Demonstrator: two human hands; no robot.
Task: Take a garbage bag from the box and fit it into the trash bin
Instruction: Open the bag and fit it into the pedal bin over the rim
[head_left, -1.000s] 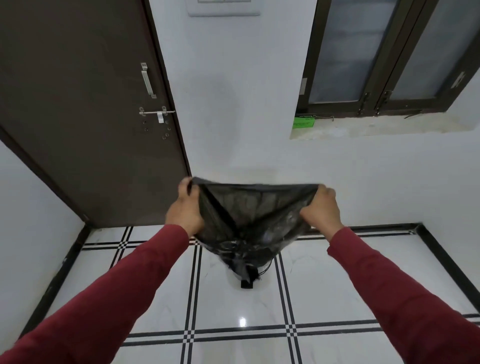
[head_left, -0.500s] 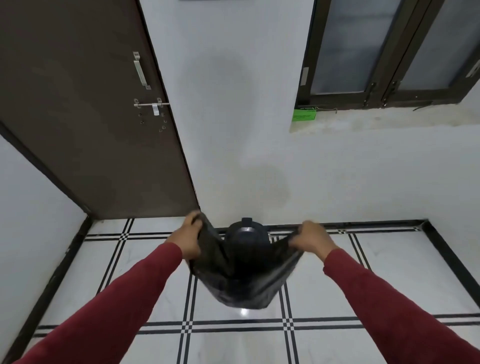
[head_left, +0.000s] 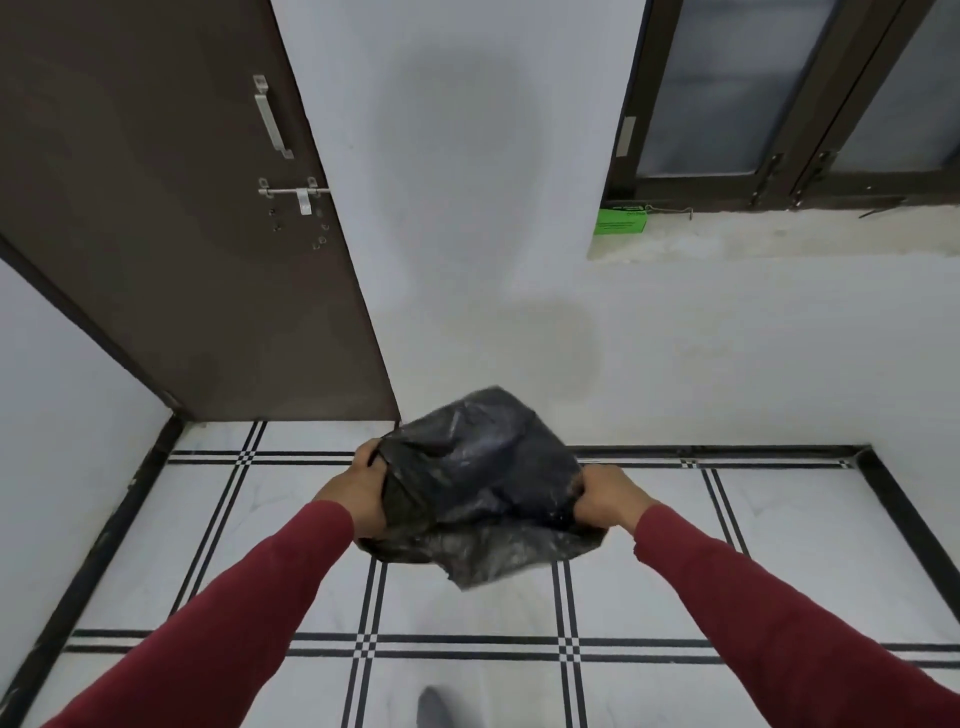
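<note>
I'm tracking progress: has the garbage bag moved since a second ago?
Yes. The garbage bag has dropped from wall height to the floor line, below the door bottom, gripped by the left hand and right hand.

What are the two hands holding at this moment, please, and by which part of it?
Both hold the black garbage bag: the left hand grips its left edge, the right hand its right edge.

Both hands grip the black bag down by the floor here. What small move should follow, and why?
Probably spread the bag's mouth wider and pull it downward. The left hand and right hand pinch opposite sides of the garbage bag, which is bunched and draped as though over something; the bin itself is hidden.
</note>
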